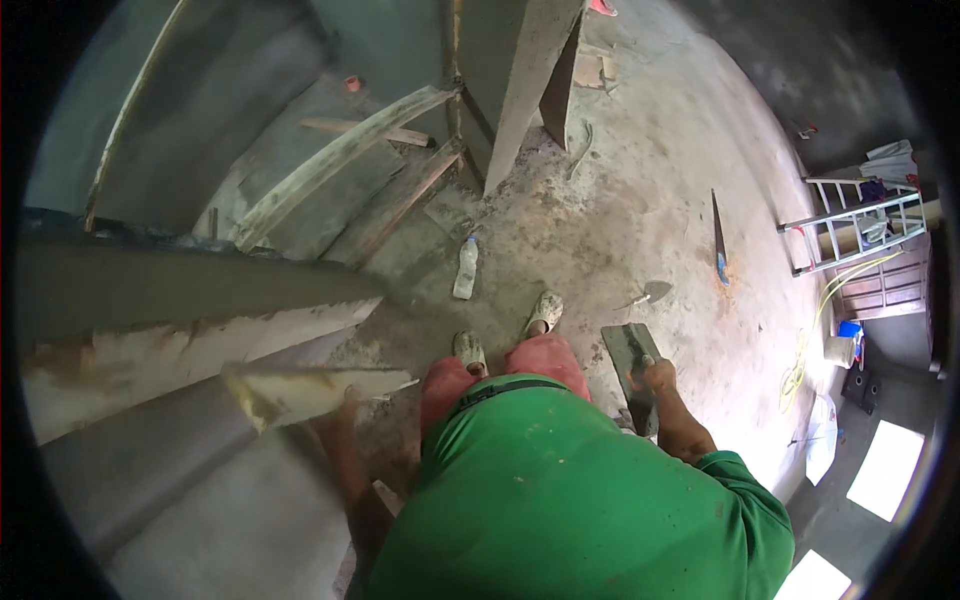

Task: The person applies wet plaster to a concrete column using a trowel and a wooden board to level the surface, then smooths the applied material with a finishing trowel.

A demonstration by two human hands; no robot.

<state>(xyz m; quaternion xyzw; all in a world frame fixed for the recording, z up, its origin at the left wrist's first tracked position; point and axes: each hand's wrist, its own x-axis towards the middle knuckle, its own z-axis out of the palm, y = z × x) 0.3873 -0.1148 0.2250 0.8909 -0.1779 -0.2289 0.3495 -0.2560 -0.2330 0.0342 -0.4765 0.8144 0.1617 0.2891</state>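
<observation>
My left hand (342, 418) is closed on a pale flat board (315, 393) with a yellowish, stained left end. The board is held out beside a grey plastered ledge (200, 345), and I cannot tell whether the two touch. On the other side of my body, my right hand (660, 380) grips a rectangular plastering trowel (625, 350). Its grey blade is held up above the floor, away from any wall. Part of my left fingers is hidden behind the board.
A clear plastic bottle (466, 268) stands or lies ahead of my feet. A pointed trowel (655, 291) and a handsaw (719, 240) are on the floor to the right. Wooden props (340, 165) slant at the left. A ladder (855, 222) and a yellow hose (797, 375) are far right.
</observation>
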